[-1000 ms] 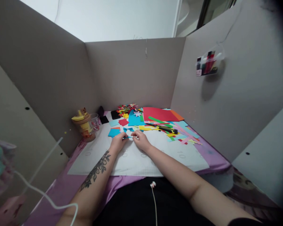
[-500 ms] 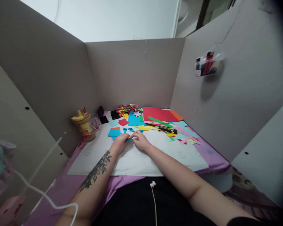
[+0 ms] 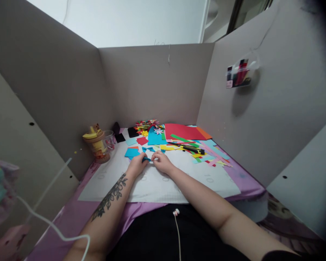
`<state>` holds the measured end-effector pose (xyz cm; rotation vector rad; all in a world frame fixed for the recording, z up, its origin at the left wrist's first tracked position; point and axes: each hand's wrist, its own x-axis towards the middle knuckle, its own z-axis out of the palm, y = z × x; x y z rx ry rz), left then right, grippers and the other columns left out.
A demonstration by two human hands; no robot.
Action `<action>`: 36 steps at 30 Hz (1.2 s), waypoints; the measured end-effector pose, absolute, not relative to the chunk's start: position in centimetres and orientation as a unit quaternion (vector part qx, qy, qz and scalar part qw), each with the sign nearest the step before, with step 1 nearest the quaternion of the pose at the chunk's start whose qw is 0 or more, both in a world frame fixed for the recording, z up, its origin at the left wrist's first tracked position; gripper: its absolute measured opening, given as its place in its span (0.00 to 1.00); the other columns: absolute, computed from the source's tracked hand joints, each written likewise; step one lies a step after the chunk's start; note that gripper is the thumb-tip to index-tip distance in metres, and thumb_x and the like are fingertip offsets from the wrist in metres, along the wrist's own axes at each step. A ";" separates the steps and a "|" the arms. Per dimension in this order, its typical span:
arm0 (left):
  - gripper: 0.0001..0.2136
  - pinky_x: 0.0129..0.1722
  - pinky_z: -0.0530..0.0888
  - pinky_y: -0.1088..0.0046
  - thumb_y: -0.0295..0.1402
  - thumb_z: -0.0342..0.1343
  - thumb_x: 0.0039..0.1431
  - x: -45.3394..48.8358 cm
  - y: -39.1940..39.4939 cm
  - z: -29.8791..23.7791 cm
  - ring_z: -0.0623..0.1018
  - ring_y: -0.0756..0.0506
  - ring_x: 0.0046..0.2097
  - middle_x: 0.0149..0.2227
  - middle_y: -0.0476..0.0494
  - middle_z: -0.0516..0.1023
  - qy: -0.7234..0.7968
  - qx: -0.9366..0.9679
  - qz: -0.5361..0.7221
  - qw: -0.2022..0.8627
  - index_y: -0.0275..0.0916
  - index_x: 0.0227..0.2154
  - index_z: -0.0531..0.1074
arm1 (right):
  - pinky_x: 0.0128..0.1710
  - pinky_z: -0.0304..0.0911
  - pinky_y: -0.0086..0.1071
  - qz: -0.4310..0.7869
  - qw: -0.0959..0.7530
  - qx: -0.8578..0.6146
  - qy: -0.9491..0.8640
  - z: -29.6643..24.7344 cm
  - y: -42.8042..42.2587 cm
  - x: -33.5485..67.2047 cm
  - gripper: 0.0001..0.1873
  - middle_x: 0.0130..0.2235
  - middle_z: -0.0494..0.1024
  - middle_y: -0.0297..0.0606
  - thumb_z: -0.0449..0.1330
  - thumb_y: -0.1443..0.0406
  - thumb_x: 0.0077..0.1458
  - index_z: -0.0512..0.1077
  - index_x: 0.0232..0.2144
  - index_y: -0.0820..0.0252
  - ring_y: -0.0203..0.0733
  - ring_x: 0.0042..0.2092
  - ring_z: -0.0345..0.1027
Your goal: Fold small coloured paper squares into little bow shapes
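My left hand (image 3: 136, 166) and my right hand (image 3: 162, 162) meet over a white cutting mat (image 3: 157, 181). Both pinch a small blue piece of paper (image 3: 146, 158) between their fingertips, low over the mat. The left forearm carries a dark tattoo. Just beyond the fingers lie blue paper squares (image 3: 131, 152) and small folded blue bits (image 3: 149, 149).
Coloured paper sheets and strips (image 3: 187, 136) cover the back right of the mat, with a yellow-black utility knife (image 3: 191, 148) on them. A heap of folded paper stars (image 3: 146, 126) sits at the back. A cup with a yellow lid (image 3: 97, 145) stands left. Grey partition walls surround the desk.
The blue piece has been gathered closer between both hands, and the fingers have closed more tightly round it. The arms have hardly moved.
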<state>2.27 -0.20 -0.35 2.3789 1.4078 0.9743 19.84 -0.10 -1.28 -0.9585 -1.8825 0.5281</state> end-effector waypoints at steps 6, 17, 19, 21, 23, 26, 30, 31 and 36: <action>0.05 0.30 0.63 0.75 0.31 0.52 0.50 2.3 -0.1 -0.4 0.71 0.48 0.31 0.28 0.50 0.72 0.486 0.805 0.326 0.102 0.40 0.31 0.67 | 0.40 0.61 0.32 0.213 0.448 -0.402 -0.770 -1.4 0.1 19.9 0.08 0.31 0.72 0.36 0.54 0.74 0.46 0.72 0.25 0.60 0.39 0.37 0.66; 0.05 0.29 0.63 0.76 0.31 0.52 0.50 2.4 -0.4 -0.2 0.69 0.49 0.29 0.26 0.52 0.70 0.472 0.808 0.329 0.126 0.39 0.31 0.67 | 0.38 0.60 0.30 0.219 0.448 -0.394 -0.772 -1.2 0.2 20.0 0.09 0.30 0.74 0.35 0.53 0.73 0.48 0.72 0.26 0.60 0.38 0.35 0.66; 0.06 0.28 0.63 0.76 0.31 0.53 0.49 2.4 -0.3 -0.2 0.68 0.50 0.28 0.25 0.52 0.69 0.474 0.806 0.330 0.130 0.39 0.32 0.67 | 0.39 0.59 0.30 0.223 0.454 -0.387 -0.771 -1.3 0.3 20.0 0.08 0.31 0.73 0.35 0.53 0.72 0.48 0.72 0.26 0.60 0.37 0.36 0.66; 0.06 0.28 0.63 0.76 0.31 0.53 0.49 2.4 -0.2 -0.2 0.67 0.50 0.27 0.24 0.53 0.68 0.477 0.803 0.331 0.133 0.39 0.32 0.67 | 0.38 0.59 0.30 0.230 0.456 -0.386 -0.768 -1.4 0.3 20.0 0.07 0.30 0.73 0.34 0.53 0.72 0.48 0.71 0.26 0.60 0.37 0.35 0.65; 0.07 0.28 0.63 0.76 0.31 0.53 0.48 2.5 -0.2 -0.3 0.67 0.50 0.28 0.25 0.53 0.68 0.477 0.803 0.333 0.133 0.39 0.33 0.67 | 0.35 0.59 0.29 0.245 0.456 -0.392 -0.761 -1.4 0.2 19.9 0.06 0.29 0.71 0.32 0.53 0.72 0.47 0.69 0.27 0.60 0.36 0.33 0.64; 0.07 0.29 0.63 0.75 0.30 0.54 0.47 2.6 -0.1 -0.5 0.68 0.50 0.29 0.26 0.52 0.69 0.473 0.804 0.334 0.136 0.39 0.32 0.67 | 0.31 0.57 0.27 0.268 0.457 -0.403 -0.746 -1.3 0.1 19.9 0.05 0.27 0.68 0.29 0.54 0.71 0.45 0.67 0.29 0.59 0.34 0.29 0.62; 0.07 0.29 0.63 0.75 0.29 0.53 0.47 2.7 0.0 -0.6 0.68 0.50 0.29 0.27 0.52 0.69 0.467 0.795 0.355 0.154 0.38 0.31 0.66 | 0.30 0.56 0.26 0.255 0.454 -0.398 -0.755 -1.2 -0.1 19.8 0.04 0.26 0.67 0.29 0.53 0.71 0.45 0.65 0.26 0.60 0.34 0.29 0.60; 0.06 0.30 0.64 0.75 0.29 0.53 0.46 2.7 0.0 -0.6 0.68 0.50 0.29 0.27 0.52 0.69 0.464 0.792 0.363 0.160 0.38 0.30 0.66 | 0.30 0.57 0.26 0.248 0.452 -0.394 -0.761 -1.2 -0.1 19.8 0.04 0.27 0.68 0.30 0.53 0.72 0.45 0.66 0.25 0.60 0.34 0.30 0.61; 0.06 0.30 0.65 0.75 0.28 0.53 0.46 2.8 0.1 -0.5 0.69 0.51 0.29 0.27 0.52 0.68 0.461 0.776 0.388 0.187 0.38 0.29 0.64 | 0.33 0.58 0.27 0.209 0.450 -0.382 -0.780 -1.1 -0.1 19.8 0.06 0.29 0.69 0.33 0.53 0.73 0.46 0.69 0.24 0.60 0.35 0.33 0.62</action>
